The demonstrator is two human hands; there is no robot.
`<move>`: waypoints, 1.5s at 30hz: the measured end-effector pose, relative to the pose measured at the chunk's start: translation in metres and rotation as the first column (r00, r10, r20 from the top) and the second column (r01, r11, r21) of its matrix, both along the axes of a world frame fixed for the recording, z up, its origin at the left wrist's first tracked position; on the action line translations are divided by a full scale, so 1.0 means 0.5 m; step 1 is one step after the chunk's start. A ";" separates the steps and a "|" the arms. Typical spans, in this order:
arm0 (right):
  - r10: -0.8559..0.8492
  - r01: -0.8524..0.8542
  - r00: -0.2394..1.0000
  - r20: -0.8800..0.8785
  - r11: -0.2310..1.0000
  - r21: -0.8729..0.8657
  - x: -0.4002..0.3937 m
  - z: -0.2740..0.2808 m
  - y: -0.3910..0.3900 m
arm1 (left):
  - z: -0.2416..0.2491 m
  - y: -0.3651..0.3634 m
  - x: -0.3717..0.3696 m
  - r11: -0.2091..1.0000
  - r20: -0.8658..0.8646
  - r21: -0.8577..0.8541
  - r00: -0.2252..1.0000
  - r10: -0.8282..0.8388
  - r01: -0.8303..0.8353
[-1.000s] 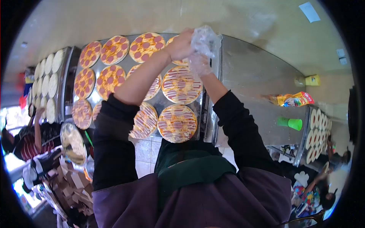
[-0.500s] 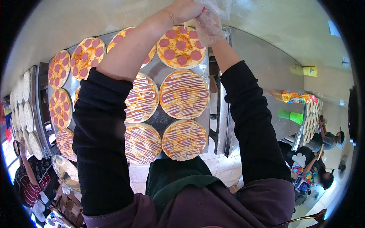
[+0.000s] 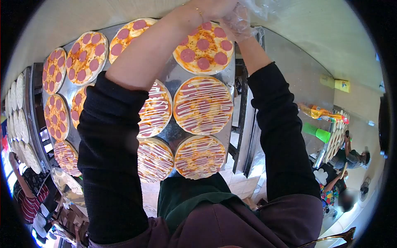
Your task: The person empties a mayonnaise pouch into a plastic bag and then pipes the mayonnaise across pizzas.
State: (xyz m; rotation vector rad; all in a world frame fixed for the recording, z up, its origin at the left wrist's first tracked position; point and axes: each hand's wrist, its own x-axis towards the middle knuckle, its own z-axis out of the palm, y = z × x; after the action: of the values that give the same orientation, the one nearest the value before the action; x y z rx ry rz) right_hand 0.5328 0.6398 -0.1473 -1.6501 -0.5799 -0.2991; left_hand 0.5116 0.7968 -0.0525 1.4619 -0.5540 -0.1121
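Note:
My left hand [image 3: 216,9] is bare and reaches to the top edge of view, its fingers partly cut off. It presses against a clear plastic glove [image 3: 240,21], with the loose film bunched in its fingers. That glove covers my right hand [image 3: 237,29], whose fingers are hidden behind crumpled plastic and my left hand. Under the hands lies a pizza with round sausage slices [image 3: 202,46]. Nearer me, a pizza striped with white sauce [image 3: 203,105] and another striped pizza [image 3: 200,157] rest on a metal table [image 3: 165,75].
More sausage-topped pizzas [image 3: 87,57] fill the table's left side. Plain pale rounds [image 3: 22,126] lie on a surface farther left, beside a person [image 3: 31,198]. At right are a metal surface [image 3: 285,70], a green cup [image 3: 322,135], packets [image 3: 320,111] and other people [image 3: 351,159].
Both hands have shifted slightly up and right in view, still together at the plastic glove. The view itself has moved a little, so the pizzas appear displaced.

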 end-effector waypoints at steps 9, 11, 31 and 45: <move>-0.026 0.036 0.994 0.108 0.996 -0.085 0.003 0.023 -0.016 | -0.017 -0.031 0.011 0.996 0.208 0.000 0.974 0.090 -0.092; -0.027 0.040 0.990 0.135 0.995 -0.090 0.008 0.016 0.028 | 0.012 0.019 -0.008 1.000 0.103 -0.004 0.995 -0.002 0.003; -0.064 0.172 0.908 0.414 0.958 -0.229 -0.018 0.056 0.069 | 0.047 0.056 -0.059 0.993 -0.049 -0.028 0.992 0.113 -0.115; -0.025 0.182 0.911 0.412 0.921 -0.346 -0.013 0.044 0.118 | -0.008 -0.037 -0.037 0.961 0.198 -0.003 0.942 0.271 -0.276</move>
State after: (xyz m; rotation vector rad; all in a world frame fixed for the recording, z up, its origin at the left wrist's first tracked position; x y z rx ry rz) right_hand 0.5261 0.6986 -0.1254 -2.0142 -0.9020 -0.6498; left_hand 0.4929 0.7781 -0.0566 1.5694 -0.5041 0.2488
